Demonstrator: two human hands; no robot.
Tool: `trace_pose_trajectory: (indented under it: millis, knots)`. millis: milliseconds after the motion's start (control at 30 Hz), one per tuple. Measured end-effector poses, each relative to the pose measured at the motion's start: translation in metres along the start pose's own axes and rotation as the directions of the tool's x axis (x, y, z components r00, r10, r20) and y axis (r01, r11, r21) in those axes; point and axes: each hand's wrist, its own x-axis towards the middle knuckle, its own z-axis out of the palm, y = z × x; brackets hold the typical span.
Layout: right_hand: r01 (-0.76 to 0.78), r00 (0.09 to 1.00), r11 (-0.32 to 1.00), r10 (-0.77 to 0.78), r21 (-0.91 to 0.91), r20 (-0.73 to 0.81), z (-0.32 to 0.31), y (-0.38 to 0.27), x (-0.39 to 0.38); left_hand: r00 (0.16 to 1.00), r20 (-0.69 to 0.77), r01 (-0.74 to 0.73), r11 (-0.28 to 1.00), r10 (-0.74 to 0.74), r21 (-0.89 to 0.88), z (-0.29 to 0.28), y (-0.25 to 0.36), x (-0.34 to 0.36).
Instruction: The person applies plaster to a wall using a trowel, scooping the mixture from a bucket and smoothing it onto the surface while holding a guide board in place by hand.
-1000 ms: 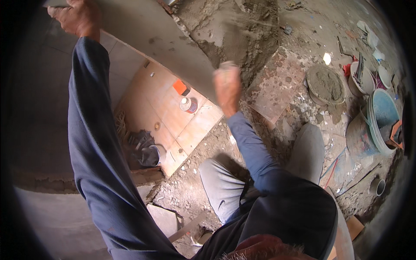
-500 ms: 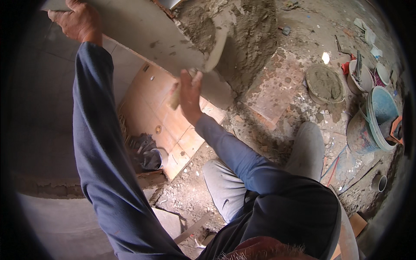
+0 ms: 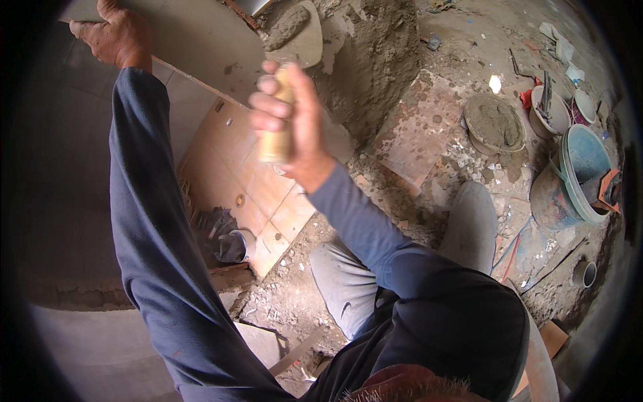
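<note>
My left hand [image 3: 114, 37] grips the edge of a large grey tile [image 3: 201, 43] at the upper left. The tile's long edge slants down toward the middle, and my right forearm and hand cover part of it. My right hand [image 3: 298, 120], slightly blurred, is closed round the pale wooden handle of a trowel [image 3: 274, 144]. A lump of wet mortar [image 3: 288, 28] lies on the trowel's blade. Right beside the blade rises a heap of grey mortar [image 3: 368, 74].
Orange-beige tiles [image 3: 234, 174] lie below the grey tile. A mortar-splashed board [image 3: 418, 134] borders the heap. To the right stand a basin of mortar [image 3: 495, 124], a smaller bucket [image 3: 552, 110] with tools and a large blue-green bucket [image 3: 562, 194]. Rubble [image 3: 288, 295] covers the ground near my knees.
My right hand has lifted and turned the trowel, so the blade now shows its broad face with mortar on it, farther left. My left hand stays on the tile.
</note>
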Motion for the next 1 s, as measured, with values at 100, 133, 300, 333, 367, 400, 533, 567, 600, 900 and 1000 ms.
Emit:
trace_pose_trajectory:
  millis: [100, 133, 300, 333, 367, 400, 533, 567, 600, 900, 1000]
  knots:
    - [0.068, 0.998, 0.946, -0.064, -0.318, 0.022, 0.008, -0.039, -0.038, 1.0, -0.004, 0.004, 1.0, -0.004, 0.013, -0.003, -0.002, 0.0]
    - [0.151, 0.987, 0.851, -0.159, -0.504, 0.028, 0.015, -0.044, -0.052, 1.0, -0.012, -0.001, 1.0, 0.001, 0.021, -0.005, -0.001, 0.001]
    - [0.296, 0.594, -0.107, -0.758, -0.949, 0.27, -0.007, -0.082, -0.052, 0.999, -0.033, 0.001, 0.999, 0.001, 0.037, -0.003, 0.005, 0.0]
    - [0.294, 0.475, -0.205, -0.816, -0.933, 0.329, -0.032, -0.098, -0.039, 1.0, -0.03, 0.006, 1.0, -0.005, 0.029, 0.0, 0.009, -0.002]
    - [0.281, 0.354, -0.294, -0.853, -0.914, 0.383, -0.058, -0.108, -0.033, 0.999, -0.036, 0.0, 1.0, 0.001, 0.029, 0.001, 0.012, -0.001]
    - [0.185, 0.532, -0.297, -0.771, -0.937, 0.349, -0.094, -0.12, -0.042, 0.999, -0.035, 0.018, 1.0, -0.017, 0.026, 0.002, 0.014, -0.005]
    - [-0.39, 0.89, -0.084, -0.289, -0.917, -0.352, -0.075, -0.091, -0.109, 0.999, -0.036, 0.021, 0.999, -0.02, 0.026, -0.004, 0.006, -0.001]
    - [-0.385, 0.911, -0.16, -0.226, -0.909, -0.346, -0.074, -0.095, -0.124, 0.998, -0.023, 0.056, 0.998, -0.056, 0.028, -0.005, 0.009, -0.005]
    - [-0.416, 0.893, -0.15, -0.255, -0.897, -0.371, -0.07, -0.104, -0.129, 0.998, -0.036, 0.048, 0.999, -0.047, 0.021, -0.004, 0.009, -0.005]
    - [-0.078, 0.954, 0.089, -0.282, -0.993, -0.101, -0.046, -0.137, -0.112, 0.997, -0.08, 0.003, 1.0, -0.005, -0.023, -0.002, 0.005, 0.0]
    - [-0.203, 0.952, 0.044, -0.223, -0.978, -0.208, -0.058, -0.134, -0.101, 0.989, -0.14, -0.043, 0.999, 0.043, -0.001, 0.003, -0.006, 0.004]
